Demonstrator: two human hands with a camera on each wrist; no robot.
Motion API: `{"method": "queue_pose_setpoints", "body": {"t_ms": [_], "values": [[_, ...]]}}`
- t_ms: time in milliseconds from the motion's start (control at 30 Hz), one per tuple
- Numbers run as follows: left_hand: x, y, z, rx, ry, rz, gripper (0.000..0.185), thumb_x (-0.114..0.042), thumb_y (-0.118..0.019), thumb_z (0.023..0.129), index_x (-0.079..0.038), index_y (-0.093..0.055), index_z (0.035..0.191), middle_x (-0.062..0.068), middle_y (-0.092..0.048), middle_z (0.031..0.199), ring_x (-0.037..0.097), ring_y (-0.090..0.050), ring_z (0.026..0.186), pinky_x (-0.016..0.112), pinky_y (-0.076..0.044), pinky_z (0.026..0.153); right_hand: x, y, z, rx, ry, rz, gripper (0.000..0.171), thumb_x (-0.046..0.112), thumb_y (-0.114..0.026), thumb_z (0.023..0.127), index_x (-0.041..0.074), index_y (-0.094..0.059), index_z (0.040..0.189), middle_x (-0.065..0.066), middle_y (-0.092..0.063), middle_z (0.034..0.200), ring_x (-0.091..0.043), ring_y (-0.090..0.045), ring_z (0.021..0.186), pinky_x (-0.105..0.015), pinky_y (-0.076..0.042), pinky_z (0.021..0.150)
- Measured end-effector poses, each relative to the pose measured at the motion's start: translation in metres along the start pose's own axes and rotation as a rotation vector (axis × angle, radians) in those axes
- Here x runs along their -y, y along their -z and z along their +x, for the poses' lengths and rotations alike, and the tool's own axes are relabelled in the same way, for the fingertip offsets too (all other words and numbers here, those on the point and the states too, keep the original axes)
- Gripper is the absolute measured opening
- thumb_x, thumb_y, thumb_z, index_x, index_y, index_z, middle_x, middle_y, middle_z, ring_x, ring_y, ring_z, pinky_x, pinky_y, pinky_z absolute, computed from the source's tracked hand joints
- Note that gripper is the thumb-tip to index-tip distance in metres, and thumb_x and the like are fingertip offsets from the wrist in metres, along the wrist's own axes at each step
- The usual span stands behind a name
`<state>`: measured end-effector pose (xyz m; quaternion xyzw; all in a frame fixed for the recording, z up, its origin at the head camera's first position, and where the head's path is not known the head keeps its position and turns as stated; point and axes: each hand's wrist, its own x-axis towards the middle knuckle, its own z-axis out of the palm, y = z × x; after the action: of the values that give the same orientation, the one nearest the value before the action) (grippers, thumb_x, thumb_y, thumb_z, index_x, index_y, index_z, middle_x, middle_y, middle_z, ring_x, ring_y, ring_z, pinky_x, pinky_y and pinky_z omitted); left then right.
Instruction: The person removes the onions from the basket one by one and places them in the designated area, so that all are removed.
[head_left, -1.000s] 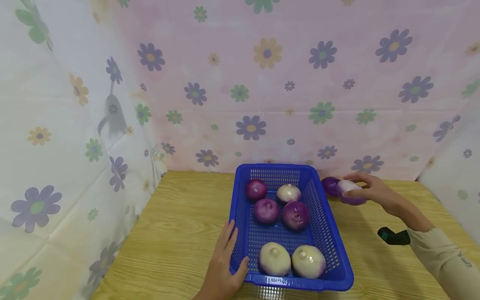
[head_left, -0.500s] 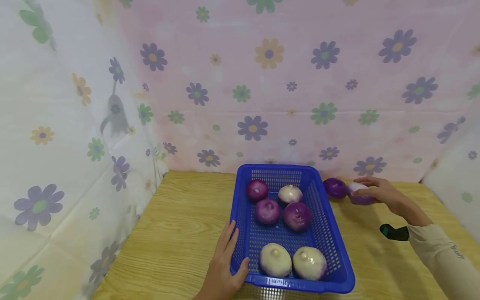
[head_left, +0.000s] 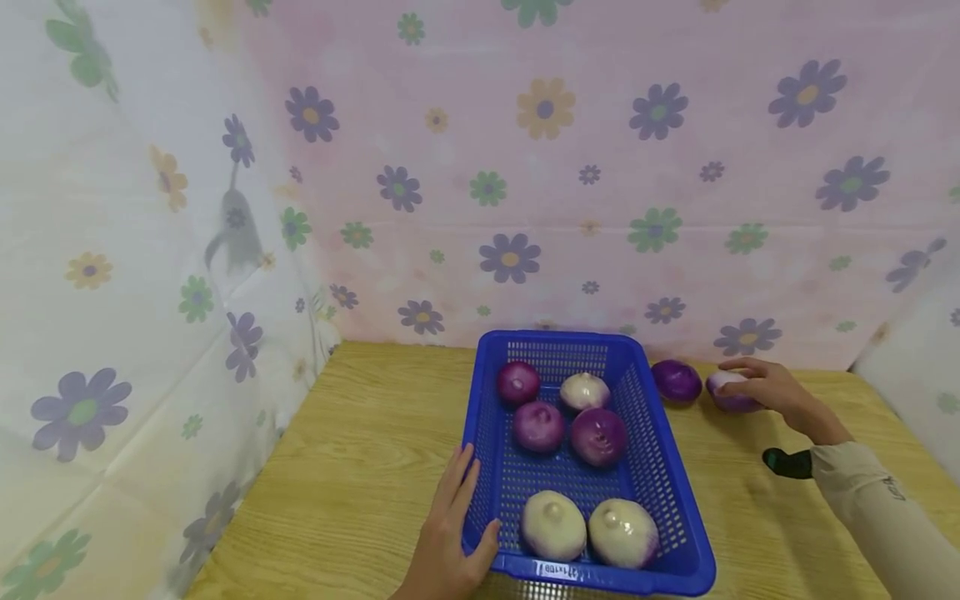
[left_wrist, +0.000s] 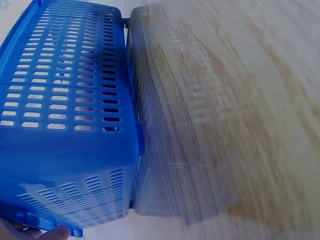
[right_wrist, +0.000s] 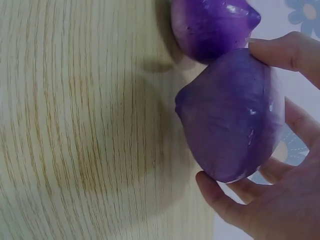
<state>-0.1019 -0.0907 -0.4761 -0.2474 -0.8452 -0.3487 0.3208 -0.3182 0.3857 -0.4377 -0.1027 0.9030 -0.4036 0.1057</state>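
Note:
A blue perforated basket (head_left: 660,508) stands on the wooden table and holds several onions, purple ones (head_left: 597,436) at the back and pale ones (head_left: 553,525) at the front. My left hand (head_left: 450,533) rests flat against the basket's near left corner (left_wrist: 75,150), thumb on the rim. To the right of the basket my right hand (head_left: 757,387) grips a purple onion (head_left: 726,392) (right_wrist: 232,120) at the table, fingers curled over it. Another purple onion (head_left: 677,381) (right_wrist: 212,25) lies just left of it, close beside or touching.
The wooden table (head_left: 360,467) is boxed in by flowered cloth (head_left: 525,167) at the back and both sides. A small black and green object (head_left: 786,462) lies on the table by my right sleeve.
My right hand has carried its purple onion to the right and down, from above the other loose onion to the table beside it. The left hand and basket have stayed put.

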Motion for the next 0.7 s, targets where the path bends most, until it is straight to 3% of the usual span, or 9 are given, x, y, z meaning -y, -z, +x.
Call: {"method": "queue_pose_setpoints", "body": {"t_ms": [267,700], "values": [[0.0007,0.0003,-0.0003,-0.002,-0.001,0.006,0.068,-0.015,-0.065,0.075,0.012,-0.043,0.134,0.026,-0.036,0.144,0.036,-0.029,0.137,0.024,-0.018,0.112,-0.0093,-0.0022,0.0082,-0.053,0.045,-0.029,0.063,0.028,-0.063,0.090,-0.011,-0.040,0.134,-0.037,-0.021,0.144,-0.057,-0.027,0.123,-0.065,-0.035,0.090],[0.0011,-0.0001,-0.0021,0.007,0.023,-0.008,0.069,-0.014,-0.065,0.075,0.011,-0.042,0.135,0.024,-0.034,0.145,0.041,-0.031,0.133,0.025,-0.019,0.111,-0.0049,-0.0070,0.0076,-0.106,0.037,-0.063,0.064,0.027,-0.066,0.088,-0.013,-0.042,0.132,-0.039,-0.027,0.141,-0.059,-0.028,0.123,-0.066,-0.033,0.092]]}}
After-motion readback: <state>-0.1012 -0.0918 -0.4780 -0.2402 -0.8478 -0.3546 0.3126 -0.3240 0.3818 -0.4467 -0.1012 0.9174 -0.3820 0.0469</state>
